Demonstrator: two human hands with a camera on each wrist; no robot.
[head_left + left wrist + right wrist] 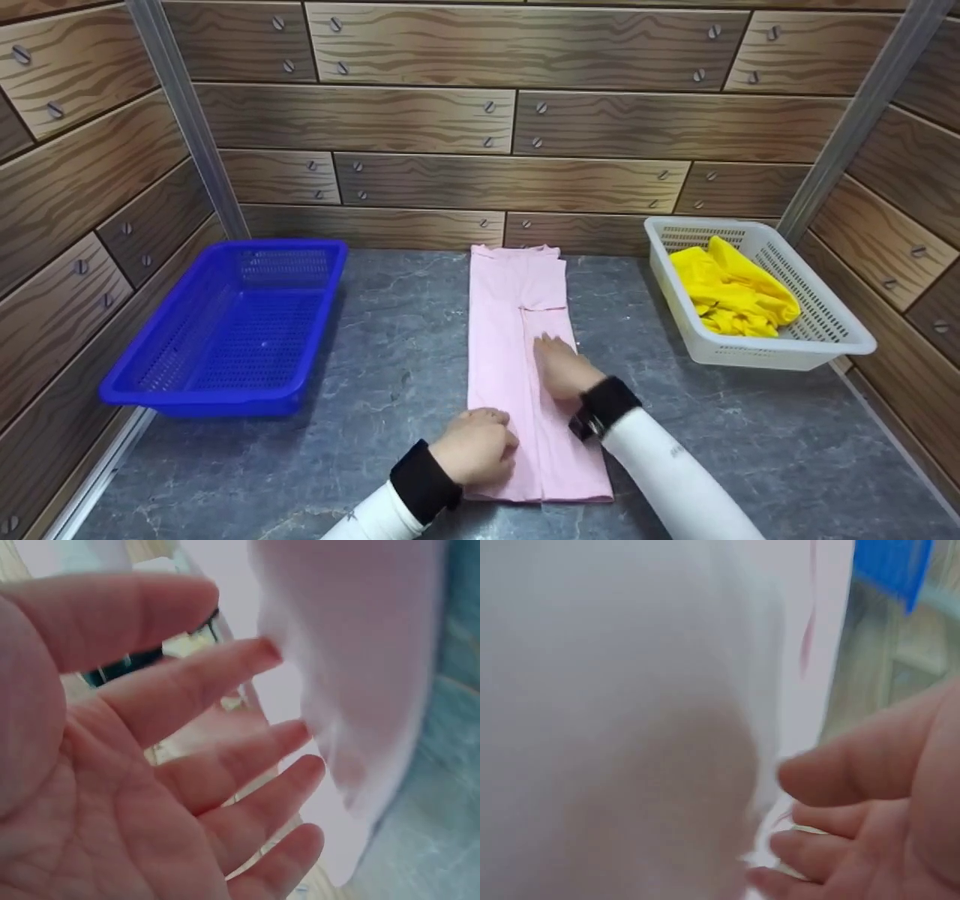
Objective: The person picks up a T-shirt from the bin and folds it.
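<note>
A pink garment (496, 337), apparently a shirt, lies on the table folded into a long narrow strip, with a short sleeve folded over near its far end. My left hand (476, 448) is over the left edge of its near end. In the left wrist view the fingers (202, 686) are spread and fairly straight, tips right at the pink cloth (352, 652). Farther up the strip, my right hand (562, 367) rests on the right half. Its loosely bent fingers (817, 851) touch the fabric in the right wrist view, with nothing pinched between them.
A blue plastic basket (311, 375) stands to the left on the grey marbled table (397, 352). On the right is a white basket (750, 354) with crumpled yellow cloth (739, 289) in it. Wood-patterned walls (420, 120) close off the back and sides.
</note>
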